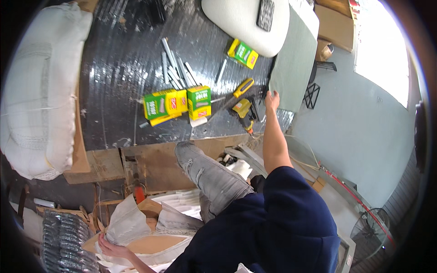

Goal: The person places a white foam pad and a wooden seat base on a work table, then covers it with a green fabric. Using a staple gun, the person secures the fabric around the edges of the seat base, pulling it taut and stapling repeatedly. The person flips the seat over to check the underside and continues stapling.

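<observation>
My left hand [111, 248], low on the left, has its fingers closed on the corner of a tan board [154, 244] with white fabric flaps [129, 220] on it. My right arm reaches forward to the table's right side. There my right hand [272, 99] rests at the near edge of a grey-green sheet [293, 59], fingers a little apart. A yellow and black staple gun [242, 109] lies just left of that hand, beside a yellow-handled screwdriver [244, 88].
On the black film-covered table [123, 50] are green and yellow staple boxes [166, 103], loose staple strips [177, 68] and another box [243, 53]. A white padded cushion [248, 20] sits at the back, a wrapped white bundle [38, 91] at left. A fan [371, 232] stands at lower right.
</observation>
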